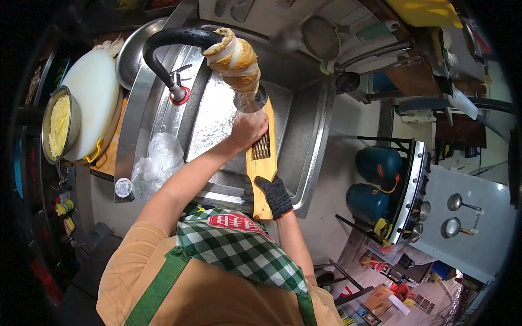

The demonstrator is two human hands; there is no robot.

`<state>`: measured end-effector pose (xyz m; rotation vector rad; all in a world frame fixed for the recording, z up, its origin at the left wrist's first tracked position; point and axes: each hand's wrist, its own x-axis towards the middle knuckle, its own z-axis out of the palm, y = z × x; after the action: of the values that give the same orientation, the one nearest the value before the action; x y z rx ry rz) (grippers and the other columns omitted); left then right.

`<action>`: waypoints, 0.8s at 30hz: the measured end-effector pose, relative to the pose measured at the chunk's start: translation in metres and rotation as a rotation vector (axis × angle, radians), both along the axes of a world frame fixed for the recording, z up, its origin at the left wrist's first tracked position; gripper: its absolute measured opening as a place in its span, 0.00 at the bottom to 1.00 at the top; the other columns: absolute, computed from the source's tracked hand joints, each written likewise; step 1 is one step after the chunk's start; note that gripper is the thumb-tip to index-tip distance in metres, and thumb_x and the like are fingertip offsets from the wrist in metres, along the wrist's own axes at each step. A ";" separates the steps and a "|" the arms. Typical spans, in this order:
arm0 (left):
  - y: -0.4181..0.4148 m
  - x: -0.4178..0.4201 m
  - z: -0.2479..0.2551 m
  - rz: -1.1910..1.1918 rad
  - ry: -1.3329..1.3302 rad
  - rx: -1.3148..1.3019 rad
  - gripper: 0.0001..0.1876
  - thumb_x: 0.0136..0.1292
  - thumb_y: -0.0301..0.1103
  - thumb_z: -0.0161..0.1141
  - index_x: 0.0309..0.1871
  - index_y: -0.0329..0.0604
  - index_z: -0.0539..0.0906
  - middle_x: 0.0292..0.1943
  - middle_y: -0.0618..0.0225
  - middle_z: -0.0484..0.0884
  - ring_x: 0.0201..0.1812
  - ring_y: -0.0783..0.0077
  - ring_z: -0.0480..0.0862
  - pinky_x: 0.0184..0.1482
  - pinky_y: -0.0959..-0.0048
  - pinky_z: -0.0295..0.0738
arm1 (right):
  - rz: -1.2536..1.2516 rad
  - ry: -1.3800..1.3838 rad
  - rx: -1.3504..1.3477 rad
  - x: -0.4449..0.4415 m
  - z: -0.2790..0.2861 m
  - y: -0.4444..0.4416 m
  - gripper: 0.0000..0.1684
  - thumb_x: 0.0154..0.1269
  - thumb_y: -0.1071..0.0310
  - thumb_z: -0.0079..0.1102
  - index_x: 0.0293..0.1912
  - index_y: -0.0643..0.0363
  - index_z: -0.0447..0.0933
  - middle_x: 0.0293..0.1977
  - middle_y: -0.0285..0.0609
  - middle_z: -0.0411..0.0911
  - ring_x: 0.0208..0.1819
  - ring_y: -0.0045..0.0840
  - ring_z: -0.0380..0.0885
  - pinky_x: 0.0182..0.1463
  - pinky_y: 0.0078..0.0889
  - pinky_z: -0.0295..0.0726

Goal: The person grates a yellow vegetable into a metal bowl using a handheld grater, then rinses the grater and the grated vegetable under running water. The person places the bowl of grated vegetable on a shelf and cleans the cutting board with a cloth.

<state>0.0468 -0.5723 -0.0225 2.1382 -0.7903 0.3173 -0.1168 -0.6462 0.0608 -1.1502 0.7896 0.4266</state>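
Observation:
A wooden-framed grater with a metal grating plate slants over the sink, its handle towards my body. My right hand, in a dark knit glove, is closed around that handle. My bare left hand rests with curled fingers against the upper part of the grater, beside the plate. Whether anything lies inside its fingers is hidden. Just above that hand hangs the cloth-wrapped end of a black curved faucet, with a clear round piece at its tip. Below is a metal sink with a wet, shiny bottom.
A clear plastic bag lies on the sink's left rim. Further left, a metal bowl of pale yellow shreds sits by a round white board. Strainers and ladles hang beyond the sink, including a mesh strainer. At right stands a stove with gas cylinders.

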 end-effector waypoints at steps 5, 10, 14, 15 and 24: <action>0.010 -0.009 0.007 0.071 0.046 -0.041 0.06 0.48 0.34 0.59 0.27 0.46 0.74 0.26 0.65 0.76 0.30 0.66 0.78 0.31 0.70 0.71 | -0.064 -0.010 -0.128 0.004 -0.022 -0.006 0.18 0.56 0.68 0.54 0.47 0.63 0.69 0.31 0.44 0.77 0.23 0.27 0.76 0.24 0.28 0.77; 0.047 0.005 -0.036 0.356 0.581 0.391 0.23 0.50 0.29 0.55 0.51 0.43 0.63 0.44 0.57 0.67 0.47 0.58 0.69 0.47 0.54 0.63 | -0.090 -0.015 -0.004 0.010 0.005 -0.005 0.16 0.58 0.67 0.53 0.45 0.64 0.69 0.31 0.47 0.77 0.24 0.30 0.77 0.25 0.31 0.79; 0.035 -0.010 -0.056 0.091 -0.406 0.525 0.10 0.52 0.34 0.53 0.39 0.46 0.75 0.38 0.65 0.72 0.46 0.59 0.71 0.47 0.56 0.64 | -0.047 -0.020 -0.058 0.009 0.004 0.000 0.17 0.57 0.68 0.53 0.46 0.64 0.68 0.31 0.47 0.77 0.23 0.30 0.77 0.25 0.31 0.79; 0.028 -0.009 -0.055 0.045 -0.229 0.436 0.11 0.51 0.33 0.54 0.39 0.47 0.76 0.36 0.64 0.72 0.44 0.60 0.72 0.45 0.59 0.66 | -0.047 -0.003 -0.053 0.008 0.002 0.000 0.17 0.57 0.68 0.53 0.46 0.64 0.67 0.31 0.48 0.77 0.23 0.30 0.77 0.25 0.31 0.80; 0.003 -0.007 -0.019 -0.081 0.056 0.113 0.11 0.49 0.29 0.57 0.39 0.45 0.77 0.33 0.64 0.73 0.37 0.59 0.73 0.38 0.64 0.69 | -0.069 -0.038 -0.129 0.004 -0.008 0.003 0.16 0.57 0.68 0.53 0.45 0.65 0.68 0.27 0.46 0.76 0.20 0.31 0.77 0.22 0.31 0.78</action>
<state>0.0396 -0.5691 -0.0419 2.2036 -0.8782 0.1737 -0.1131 -0.6429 0.0529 -1.2439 0.8303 0.2989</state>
